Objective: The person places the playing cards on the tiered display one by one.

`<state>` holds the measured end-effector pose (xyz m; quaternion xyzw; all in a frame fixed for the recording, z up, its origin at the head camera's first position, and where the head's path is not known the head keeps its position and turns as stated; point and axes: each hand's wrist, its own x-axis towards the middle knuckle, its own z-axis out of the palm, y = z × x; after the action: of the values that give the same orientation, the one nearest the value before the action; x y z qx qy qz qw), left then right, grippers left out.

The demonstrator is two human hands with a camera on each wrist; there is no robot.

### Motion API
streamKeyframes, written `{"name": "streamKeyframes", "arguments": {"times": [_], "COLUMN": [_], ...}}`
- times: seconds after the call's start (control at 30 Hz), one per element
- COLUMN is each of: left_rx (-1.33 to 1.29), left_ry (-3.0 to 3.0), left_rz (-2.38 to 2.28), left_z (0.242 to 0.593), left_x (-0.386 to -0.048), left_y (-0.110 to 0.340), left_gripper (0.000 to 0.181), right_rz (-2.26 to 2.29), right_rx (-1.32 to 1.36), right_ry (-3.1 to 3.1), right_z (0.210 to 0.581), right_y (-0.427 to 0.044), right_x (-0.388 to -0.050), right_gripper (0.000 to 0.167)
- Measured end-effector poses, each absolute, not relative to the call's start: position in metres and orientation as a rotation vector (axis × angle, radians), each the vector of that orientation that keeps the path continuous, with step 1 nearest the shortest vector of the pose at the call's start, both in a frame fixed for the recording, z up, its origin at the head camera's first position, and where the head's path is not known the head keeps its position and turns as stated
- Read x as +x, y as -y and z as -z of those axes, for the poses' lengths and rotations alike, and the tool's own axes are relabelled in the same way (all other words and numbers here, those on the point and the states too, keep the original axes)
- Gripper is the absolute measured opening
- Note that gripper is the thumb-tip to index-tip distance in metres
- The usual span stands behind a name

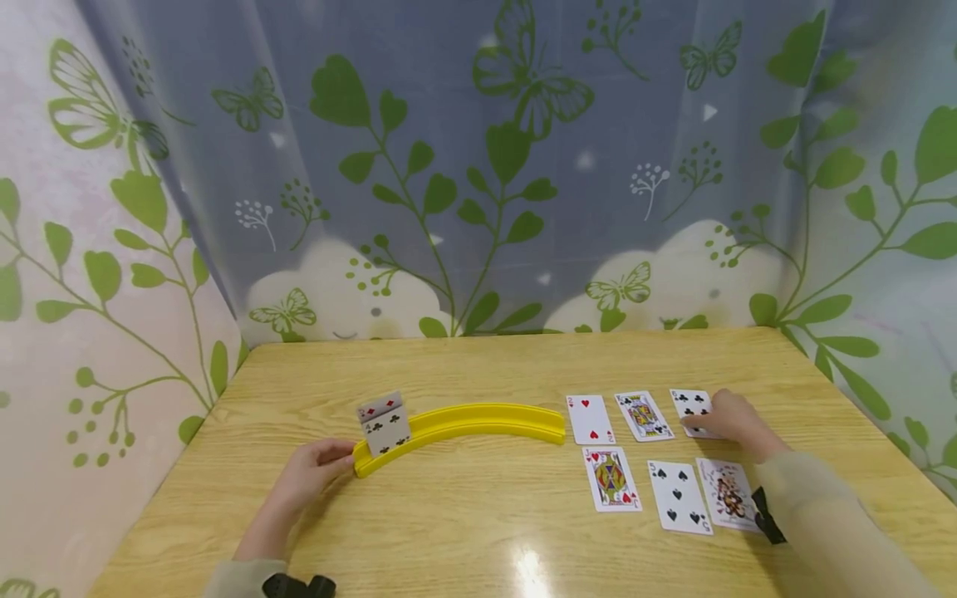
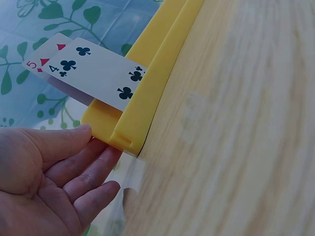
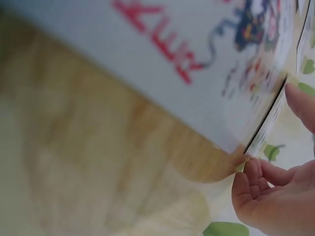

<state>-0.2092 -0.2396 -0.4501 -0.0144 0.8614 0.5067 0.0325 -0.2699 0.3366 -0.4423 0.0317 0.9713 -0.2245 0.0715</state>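
Observation:
My left hand (image 1: 310, 472) pinches the near-left end of a curved yellow card holder (image 1: 486, 419), thumb on one side and fingers on the other. Two cards stand tilted in its slot: a four of clubs (image 2: 101, 73) in front, overlapping a five of diamonds (image 2: 37, 61). Over on the right, my right hand (image 1: 740, 425) grips a playing card with black pips (image 1: 691, 401) at its edges; the hand covers part of its face. In the right wrist view, the thumb and curled fingers of the right hand (image 3: 280, 191) meet opposite ends of the card's edge.
Beside the held card lie a king of clubs (image 1: 643, 415) and a two of hearts (image 1: 591, 419). A nearer row has a jack of hearts (image 1: 611, 480), five of spades (image 1: 679, 498) and joker (image 1: 725, 490). A patterned curtain (image 1: 449, 208) borders the wooden table (image 1: 449, 531).

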Motion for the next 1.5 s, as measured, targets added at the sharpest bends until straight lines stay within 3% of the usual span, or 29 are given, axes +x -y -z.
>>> {"name": "streamKeyframes", "arguments": {"times": [1.5], "left_rx": [-0.054], "left_ry": [-2.614], "left_rz": [-1.601], "left_z": [0.452], "left_x": [-0.21], "left_y": [0.24], "left_gripper": [0.025], "right_rz": [0.612], "right_rx": [0.154], "right_ry": [-2.855], "right_z": [0.427], "right_y": [-0.324], "right_x": [-0.27], "right_gripper": [0.031]}}
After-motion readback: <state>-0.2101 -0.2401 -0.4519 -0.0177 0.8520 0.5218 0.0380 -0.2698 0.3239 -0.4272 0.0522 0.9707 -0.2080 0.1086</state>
